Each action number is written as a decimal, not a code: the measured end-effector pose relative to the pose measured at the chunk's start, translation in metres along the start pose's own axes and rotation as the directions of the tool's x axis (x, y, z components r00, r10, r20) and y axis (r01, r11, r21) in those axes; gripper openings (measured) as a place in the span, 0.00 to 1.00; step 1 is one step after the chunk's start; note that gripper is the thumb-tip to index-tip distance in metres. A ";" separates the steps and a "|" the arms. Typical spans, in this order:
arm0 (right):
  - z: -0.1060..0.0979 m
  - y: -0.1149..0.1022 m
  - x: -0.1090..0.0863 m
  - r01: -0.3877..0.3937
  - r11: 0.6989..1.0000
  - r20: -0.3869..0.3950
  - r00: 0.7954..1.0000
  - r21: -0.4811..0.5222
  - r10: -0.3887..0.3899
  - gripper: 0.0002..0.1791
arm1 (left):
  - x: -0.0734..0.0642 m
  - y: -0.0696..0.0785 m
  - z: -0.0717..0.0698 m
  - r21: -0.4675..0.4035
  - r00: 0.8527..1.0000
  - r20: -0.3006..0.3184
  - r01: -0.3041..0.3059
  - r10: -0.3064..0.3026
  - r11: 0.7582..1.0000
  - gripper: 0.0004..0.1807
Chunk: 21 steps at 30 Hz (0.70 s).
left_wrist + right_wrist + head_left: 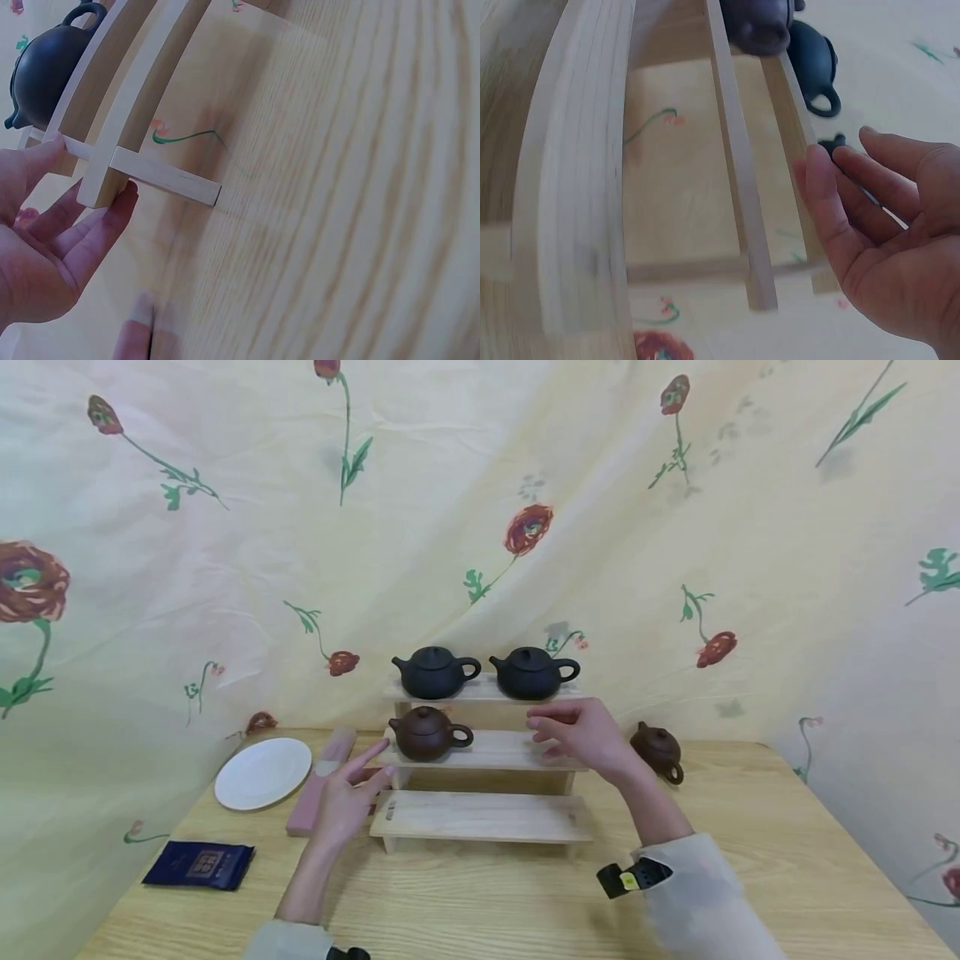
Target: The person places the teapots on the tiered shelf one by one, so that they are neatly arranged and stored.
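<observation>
In the head view, a three-tier wooden display rack [480, 818] stands on the table. Its top tier carries two black teapots [437, 675], side by side. A brown teapot [422, 735] sits at the left of the middle tier. My left hand [347, 797] holds the left end of the middle tier; in the left wrist view its digits lie on either side of the board end [97, 191]. In front of the right part of that tier hovers my right hand [581, 735], fingers loosely bent around nothing. It partly hides the right black teapot in the right wrist view.
Another brown teapot [657, 750] stands on the table right of the rack, behind my right forearm. To the left are a white plate [262, 772], a pink long box [307, 802] and a dark blue packet [198, 864]. A flowered cloth [450, 527] hangs behind the table.
</observation>
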State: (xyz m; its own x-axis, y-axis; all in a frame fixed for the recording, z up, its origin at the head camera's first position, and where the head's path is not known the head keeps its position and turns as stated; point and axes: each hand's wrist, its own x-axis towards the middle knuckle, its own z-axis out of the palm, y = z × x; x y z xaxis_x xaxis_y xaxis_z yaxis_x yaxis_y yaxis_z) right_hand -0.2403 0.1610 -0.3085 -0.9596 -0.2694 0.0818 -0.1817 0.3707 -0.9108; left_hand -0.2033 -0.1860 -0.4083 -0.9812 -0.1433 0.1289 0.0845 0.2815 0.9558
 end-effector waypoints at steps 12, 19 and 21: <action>-0.042 0.021 -0.023 -0.004 1.000 -0.075 0.997 -0.005 0.004 0.21 | 0.001 0.000 -0.001 -0.011 1.000 0.007 -0.024 0.024 1.000 0.25; -0.067 0.039 -0.036 -0.033 0.999 -0.166 0.986 0.007 0.034 0.25 | 0.002 -0.001 0.000 0.019 1.000 0.006 -0.029 0.029 0.999 0.25; -0.074 0.044 -0.039 -0.054 0.998 -0.191 0.980 0.019 0.057 0.27 | 0.002 -0.002 0.001 0.028 1.000 0.004 -0.025 0.024 0.999 0.25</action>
State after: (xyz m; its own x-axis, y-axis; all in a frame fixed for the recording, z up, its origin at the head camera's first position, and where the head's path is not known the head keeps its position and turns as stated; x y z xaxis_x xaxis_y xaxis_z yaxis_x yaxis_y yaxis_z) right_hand -0.2263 0.2531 -0.3217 -0.9917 -0.0729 0.1061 -0.1256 0.3677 -0.9214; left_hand -0.2055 -0.1859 -0.4100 -0.9796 -0.1322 0.1512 0.1038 0.3113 0.9446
